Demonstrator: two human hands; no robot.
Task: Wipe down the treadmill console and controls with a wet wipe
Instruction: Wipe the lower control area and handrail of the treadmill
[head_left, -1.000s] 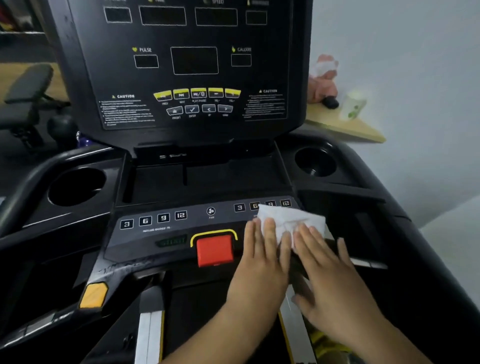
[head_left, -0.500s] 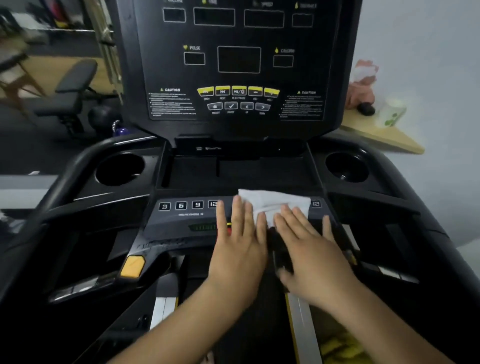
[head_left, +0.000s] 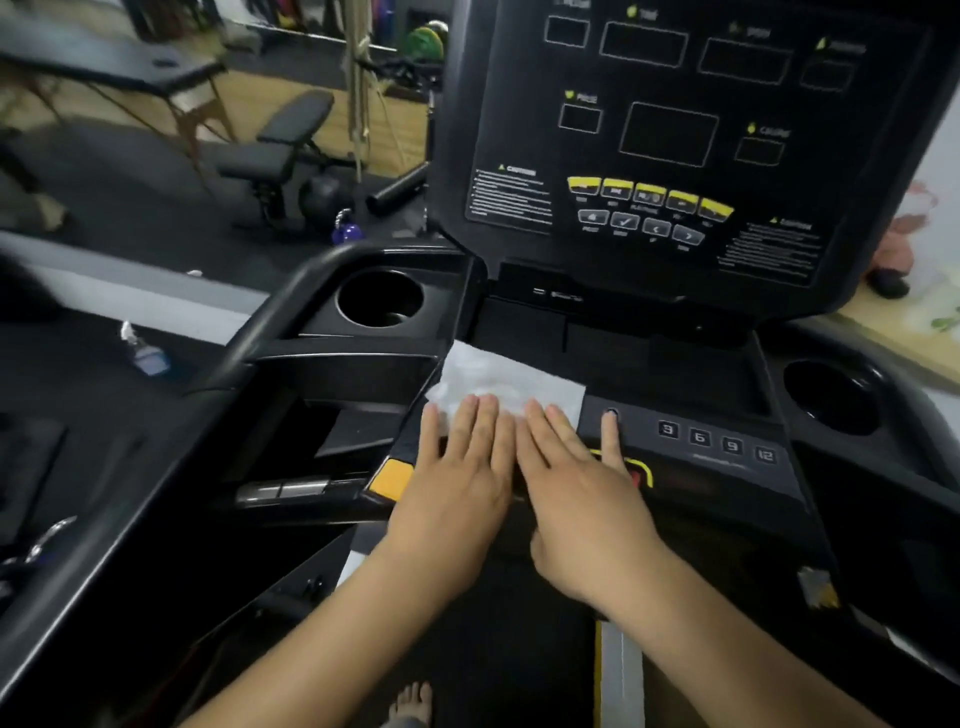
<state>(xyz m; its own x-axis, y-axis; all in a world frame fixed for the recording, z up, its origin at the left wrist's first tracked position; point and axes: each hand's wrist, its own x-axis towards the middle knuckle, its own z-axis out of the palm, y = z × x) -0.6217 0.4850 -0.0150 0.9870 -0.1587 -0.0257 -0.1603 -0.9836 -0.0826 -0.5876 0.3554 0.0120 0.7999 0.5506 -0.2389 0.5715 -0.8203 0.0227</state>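
A white wet wipe (head_left: 506, 376) lies on a black treadmill console (head_left: 675, 332), whose upper panel carries a row of yellow buttons (head_left: 649, 192) above grey ones and white outlined display boxes. The lower control strip shows white numerals 3, 6, 9, 12 (head_left: 717, 441) on black keys, a yellow-orange tab (head_left: 390, 478) at its left end, and a yellow-edged red button (head_left: 640, 475).

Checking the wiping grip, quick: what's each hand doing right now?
Left hand: open, flat, pressing the wet wipe.
Right hand: open, flat, fingertips on the wipe.
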